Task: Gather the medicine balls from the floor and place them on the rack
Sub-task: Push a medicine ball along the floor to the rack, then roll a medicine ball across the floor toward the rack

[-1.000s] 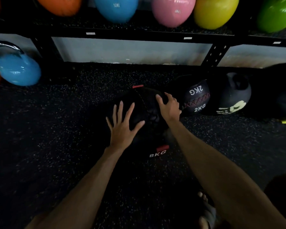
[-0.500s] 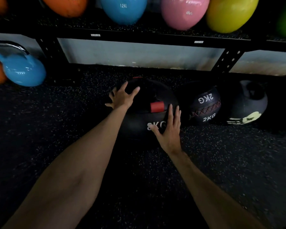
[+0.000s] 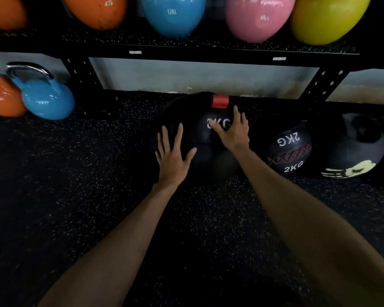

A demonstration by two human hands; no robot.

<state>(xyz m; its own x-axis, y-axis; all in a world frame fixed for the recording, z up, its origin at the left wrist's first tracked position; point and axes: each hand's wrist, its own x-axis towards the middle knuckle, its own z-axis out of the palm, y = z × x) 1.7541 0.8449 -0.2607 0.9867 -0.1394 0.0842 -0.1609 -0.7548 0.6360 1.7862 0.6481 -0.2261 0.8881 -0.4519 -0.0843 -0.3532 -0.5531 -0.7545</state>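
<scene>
Medicine balls [image 3: 208, 129]: 3 on floor [image 3: 75, 196], both hands on 1.

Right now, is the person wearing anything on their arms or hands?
No. Both forearms are bare, with no sleeves in view. The left hand and right hand have no gloves, and no rings, watch or wristbands show.

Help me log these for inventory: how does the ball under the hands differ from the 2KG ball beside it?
The large black medicine ball looks bigger than the 2KG medicine ball. It carries a red tab; the 2KG ball has red cross-stitching instead. The left hand and right hand rest open on it, while the 2KG ball lies untouched. Both are black, white-lettered and on the floor.
</scene>
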